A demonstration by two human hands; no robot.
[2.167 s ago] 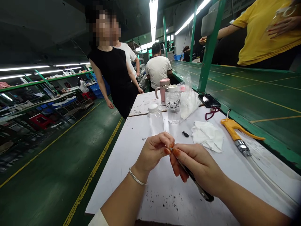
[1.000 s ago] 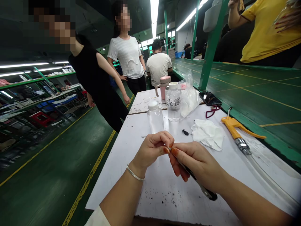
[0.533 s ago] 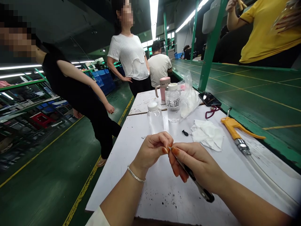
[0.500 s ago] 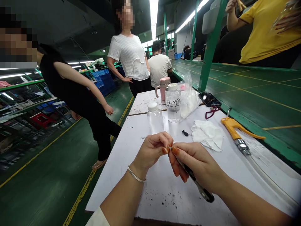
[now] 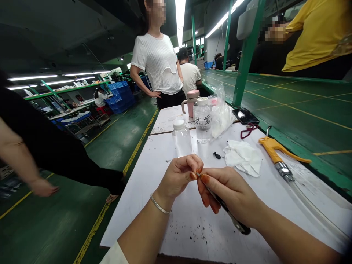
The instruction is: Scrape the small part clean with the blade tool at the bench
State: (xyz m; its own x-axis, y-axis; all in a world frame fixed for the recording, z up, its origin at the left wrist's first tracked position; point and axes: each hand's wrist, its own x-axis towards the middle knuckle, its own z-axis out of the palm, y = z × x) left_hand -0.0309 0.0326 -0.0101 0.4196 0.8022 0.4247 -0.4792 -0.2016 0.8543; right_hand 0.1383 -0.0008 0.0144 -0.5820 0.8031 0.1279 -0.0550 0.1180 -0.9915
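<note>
My left hand (image 5: 178, 175) and my right hand (image 5: 229, 194) meet above the white table (image 5: 132, 223), fingertips together. The left fingers pinch something too small to make out. My right hand grips a slim black tool with a steel end (image 5: 232, 216), perhaps tweezers, whose tip reaches the left fingertips. Beyond the hands lie a small black part (image 5: 217, 156) and a crumpled white tissue (image 5: 242, 158). A labelled clear bottle (image 5: 202, 124) and a smaller clear bottle (image 5: 181, 138) stand farther on.
A pink tumbler (image 5: 192, 102), plastic bag (image 5: 221, 115), phone (image 5: 245, 116) and yellow air blow gun (image 5: 272, 152) with a clear tube share the table. A person in white (image 5: 158, 62) stands at its far end, another in black (image 5: 41, 146) at left, and a yellow-shirted person (image 5: 316, 40) across the green bench.
My hands have hardly moved. The person in black has moved left toward the frame edge, and the person in white has shifted slightly right.
</note>
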